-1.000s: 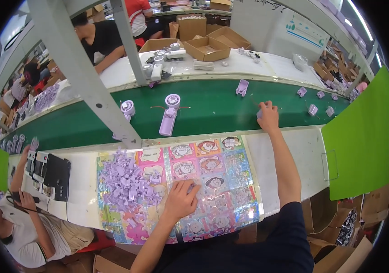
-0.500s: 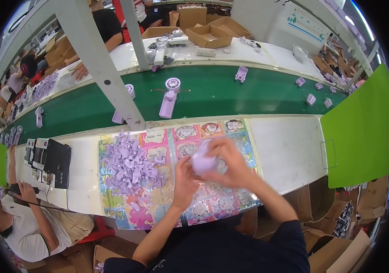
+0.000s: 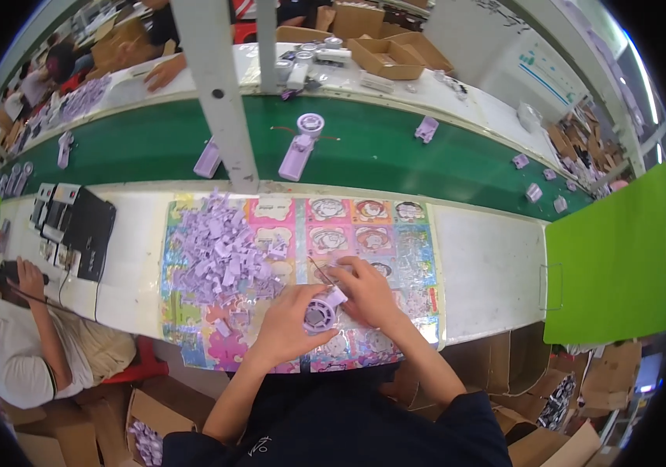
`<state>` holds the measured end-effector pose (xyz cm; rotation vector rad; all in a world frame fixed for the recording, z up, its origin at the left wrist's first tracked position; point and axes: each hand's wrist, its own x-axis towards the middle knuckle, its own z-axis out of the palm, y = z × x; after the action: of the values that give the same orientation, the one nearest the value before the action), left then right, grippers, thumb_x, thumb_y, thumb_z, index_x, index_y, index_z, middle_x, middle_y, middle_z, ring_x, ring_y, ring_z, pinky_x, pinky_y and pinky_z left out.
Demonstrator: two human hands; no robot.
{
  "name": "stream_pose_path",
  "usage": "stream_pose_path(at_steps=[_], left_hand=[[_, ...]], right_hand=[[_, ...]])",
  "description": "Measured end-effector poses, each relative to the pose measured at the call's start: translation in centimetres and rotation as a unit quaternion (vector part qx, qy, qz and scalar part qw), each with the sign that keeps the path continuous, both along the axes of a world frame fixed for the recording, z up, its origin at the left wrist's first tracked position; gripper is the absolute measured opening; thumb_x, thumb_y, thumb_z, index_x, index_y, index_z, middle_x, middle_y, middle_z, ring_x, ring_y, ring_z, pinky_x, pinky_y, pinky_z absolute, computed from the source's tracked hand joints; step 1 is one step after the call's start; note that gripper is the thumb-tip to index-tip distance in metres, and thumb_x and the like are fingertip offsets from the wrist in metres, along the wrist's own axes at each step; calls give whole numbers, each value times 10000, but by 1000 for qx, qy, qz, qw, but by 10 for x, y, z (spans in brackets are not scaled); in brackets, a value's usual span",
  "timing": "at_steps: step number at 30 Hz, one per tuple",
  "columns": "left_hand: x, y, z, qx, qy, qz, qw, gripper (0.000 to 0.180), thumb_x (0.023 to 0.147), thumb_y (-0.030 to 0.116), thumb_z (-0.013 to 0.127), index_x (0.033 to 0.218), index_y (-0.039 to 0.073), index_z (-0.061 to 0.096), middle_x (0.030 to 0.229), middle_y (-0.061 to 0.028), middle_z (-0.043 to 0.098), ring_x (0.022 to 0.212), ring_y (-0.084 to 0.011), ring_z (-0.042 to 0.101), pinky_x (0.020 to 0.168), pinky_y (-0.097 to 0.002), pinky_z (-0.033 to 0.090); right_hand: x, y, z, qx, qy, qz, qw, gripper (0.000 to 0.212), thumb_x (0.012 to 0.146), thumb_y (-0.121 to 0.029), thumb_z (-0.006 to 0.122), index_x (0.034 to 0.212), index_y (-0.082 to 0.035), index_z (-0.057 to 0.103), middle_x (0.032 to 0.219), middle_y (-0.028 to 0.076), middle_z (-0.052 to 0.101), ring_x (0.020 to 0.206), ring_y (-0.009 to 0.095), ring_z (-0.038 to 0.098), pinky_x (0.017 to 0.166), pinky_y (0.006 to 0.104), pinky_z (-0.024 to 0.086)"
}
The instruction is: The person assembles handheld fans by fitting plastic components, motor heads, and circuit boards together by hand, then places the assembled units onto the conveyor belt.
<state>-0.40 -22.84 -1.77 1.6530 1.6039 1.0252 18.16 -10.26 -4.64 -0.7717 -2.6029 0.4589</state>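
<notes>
Between my hands, low over the colourful printed mat (image 3: 418,300), is a lilac handheld fan part (image 3: 320,314) with a round ring head and a thin wire. My left hand (image 3: 290,321) grips the ring from its left side, thumb at the near edge. At its upper right, my right hand (image 3: 366,293) has its fingers curled on a small lilac block joined to the ring. What exactly those fingertips pinch is partly hidden. A large heap of small lilac plastic pieces (image 3: 220,249) lies left of my hands on the mat.
Beyond the bench runs a green conveyor belt (image 3: 380,159), carrying a lilac fan body (image 3: 299,152) and several lilac shells. A metal post (image 3: 220,101) rises ahead. Black devices (image 3: 76,233) stand left, beside a co-worker (image 3: 37,342). A green panel (image 3: 609,265) bounds the right; cardboard boxes (image 3: 520,362) sit below.
The lilac part has come down and nearer me, from a blurred turn in the air to a steady hold with its ring face showing. My view has shifted a little.
</notes>
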Motion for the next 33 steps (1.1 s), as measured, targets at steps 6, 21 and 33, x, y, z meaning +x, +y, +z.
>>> stream_pose_path(at_steps=[6, 21, 33], left_hand=[[3, -14, -21, 24, 47, -9, 999, 675, 704, 306, 873, 1298, 127, 607, 1201, -136, 602, 1115, -350, 600, 951, -439, 501], [22, -19, -32, 36, -88, 45, 994, 718, 624, 234, 915, 1267, 86, 630, 1143, -130, 607, 1077, -345, 606, 916, -439, 513], [26, -17, -24, 7, -172, 48, 984, 651, 714, 202, 879, 1288, 59, 606, 1201, -149, 555, 1129, -322, 580, 961, -395, 489]], right_hand=[[19, 6, -4, -181, 64, -157, 969, 213, 853, -73, 749, 984, -35, 585, 889, 115, 611, 807, 263, 629, 728, 351, 504], [25, -51, 24, -585, 260, -115, 759, 240, 973, -15, 652, 1211, 11, 649, 1000, 38, 690, 842, 88, 631, 758, 249, 520], [19, -65, 19, -530, 297, -152, 780, 346, 935, 2, 694, 1265, 30, 594, 1047, 60, 689, 916, 97, 642, 823, 244, 519]])
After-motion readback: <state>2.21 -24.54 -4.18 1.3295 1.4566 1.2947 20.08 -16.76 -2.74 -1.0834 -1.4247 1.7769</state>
